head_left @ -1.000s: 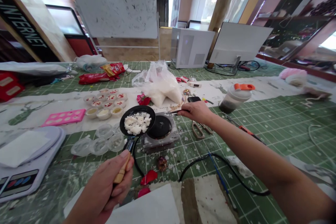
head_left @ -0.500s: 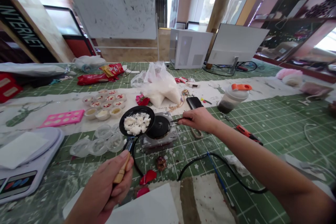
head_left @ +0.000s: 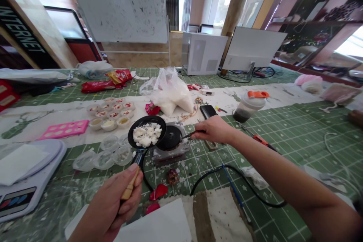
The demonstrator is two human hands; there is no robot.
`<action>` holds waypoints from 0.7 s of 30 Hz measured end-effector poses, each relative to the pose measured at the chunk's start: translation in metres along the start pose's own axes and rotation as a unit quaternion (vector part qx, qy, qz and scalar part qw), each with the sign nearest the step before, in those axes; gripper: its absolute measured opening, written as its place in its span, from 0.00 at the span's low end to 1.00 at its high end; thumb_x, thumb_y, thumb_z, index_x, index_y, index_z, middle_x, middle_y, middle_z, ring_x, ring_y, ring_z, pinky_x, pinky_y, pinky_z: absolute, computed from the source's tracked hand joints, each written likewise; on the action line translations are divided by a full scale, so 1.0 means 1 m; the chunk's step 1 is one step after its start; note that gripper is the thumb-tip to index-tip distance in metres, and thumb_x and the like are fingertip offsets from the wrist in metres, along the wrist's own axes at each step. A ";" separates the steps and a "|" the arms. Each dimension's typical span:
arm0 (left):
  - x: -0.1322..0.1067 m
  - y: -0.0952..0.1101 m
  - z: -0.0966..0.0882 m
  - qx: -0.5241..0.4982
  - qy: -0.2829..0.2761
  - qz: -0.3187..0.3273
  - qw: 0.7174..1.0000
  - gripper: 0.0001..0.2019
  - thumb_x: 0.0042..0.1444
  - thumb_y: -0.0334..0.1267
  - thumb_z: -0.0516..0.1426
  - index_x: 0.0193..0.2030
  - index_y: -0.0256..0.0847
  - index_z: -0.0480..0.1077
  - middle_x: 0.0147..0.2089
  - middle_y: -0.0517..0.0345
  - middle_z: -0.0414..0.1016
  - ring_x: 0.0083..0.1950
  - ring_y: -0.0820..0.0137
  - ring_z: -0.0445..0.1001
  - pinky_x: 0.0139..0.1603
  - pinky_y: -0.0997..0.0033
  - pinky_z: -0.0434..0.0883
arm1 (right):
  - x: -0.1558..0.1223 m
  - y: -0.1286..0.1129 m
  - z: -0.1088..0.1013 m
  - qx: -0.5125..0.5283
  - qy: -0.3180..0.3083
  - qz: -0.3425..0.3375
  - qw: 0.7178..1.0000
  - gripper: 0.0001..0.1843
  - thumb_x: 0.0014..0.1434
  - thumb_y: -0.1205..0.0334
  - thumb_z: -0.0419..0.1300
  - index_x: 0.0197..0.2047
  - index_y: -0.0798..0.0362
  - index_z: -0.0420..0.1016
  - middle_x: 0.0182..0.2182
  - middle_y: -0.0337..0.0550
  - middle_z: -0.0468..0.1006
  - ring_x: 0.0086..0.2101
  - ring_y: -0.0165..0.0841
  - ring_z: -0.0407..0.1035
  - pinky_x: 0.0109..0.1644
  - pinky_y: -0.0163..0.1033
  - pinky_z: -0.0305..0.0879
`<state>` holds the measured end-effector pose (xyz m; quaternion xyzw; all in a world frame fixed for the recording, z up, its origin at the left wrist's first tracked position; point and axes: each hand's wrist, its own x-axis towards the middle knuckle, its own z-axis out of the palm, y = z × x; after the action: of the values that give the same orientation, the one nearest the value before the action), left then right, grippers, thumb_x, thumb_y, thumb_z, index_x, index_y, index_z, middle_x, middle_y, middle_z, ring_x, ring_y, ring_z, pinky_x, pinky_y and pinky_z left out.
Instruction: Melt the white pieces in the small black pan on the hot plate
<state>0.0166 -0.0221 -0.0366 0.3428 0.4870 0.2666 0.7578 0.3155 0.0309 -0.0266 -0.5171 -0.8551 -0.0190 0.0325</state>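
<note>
On the green cutting mat [head_left: 286,147], the left hand [head_left: 109,206] closes its fingers [head_left: 132,176] around the wooden handle [head_left: 129,186] of a small black frying pan [head_left: 146,118], which is held tilted over an electric hot plate [head_left: 167,155] with white chunks [head_left: 146,135] heaped inside. The right hand [head_left: 214,129] grips a thin dark utensil [head_left: 193,133], tip near the black burner [head_left: 172,138]. A steeper tilt could spill chunks over the rim; the black cord [head_left: 144,172] could snag the pan. Plastic cups [head_left: 112,155] crowd the left; open mat lies right.
</note>
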 end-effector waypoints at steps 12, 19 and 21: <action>-0.001 0.001 0.003 0.005 -0.006 0.004 1.000 0.18 0.50 0.52 0.49 0.21 0.39 0.57 0.10 0.71 0.47 0.10 0.85 0.39 0.09 0.84 0.38 | 0.003 0.006 0.001 0.066 -0.001 0.013 0.998 0.24 0.53 0.41 0.44 0.25 0.51 0.68 0.17 0.36 0.66 0.20 0.24 0.55 0.25 0.32 0.42; -0.001 0.000 0.003 0.004 -0.007 -0.002 1.000 0.18 0.50 0.52 0.48 0.21 0.39 0.57 0.10 0.71 0.48 0.10 0.86 0.38 0.09 0.85 0.38 | 0.022 0.020 0.011 0.044 0.058 0.125 0.990 0.27 0.52 0.39 0.42 0.30 0.49 0.71 0.20 0.38 0.69 0.21 0.26 0.56 0.24 0.33 0.41; -0.001 -0.001 0.002 0.004 -0.008 -0.004 1.000 0.18 0.51 0.52 0.48 0.22 0.39 0.57 0.10 0.71 0.48 0.10 0.85 0.38 0.09 0.85 0.38 | 0.026 0.019 0.013 0.021 0.056 0.114 0.992 0.27 0.53 0.38 0.41 0.31 0.48 0.72 0.21 0.38 0.70 0.22 0.27 0.58 0.24 0.33 0.41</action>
<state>0.0183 -0.0238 -0.0358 0.3464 0.4832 0.2589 0.7612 0.3199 0.0632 -0.0374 -0.6089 -0.7873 -0.0265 0.0929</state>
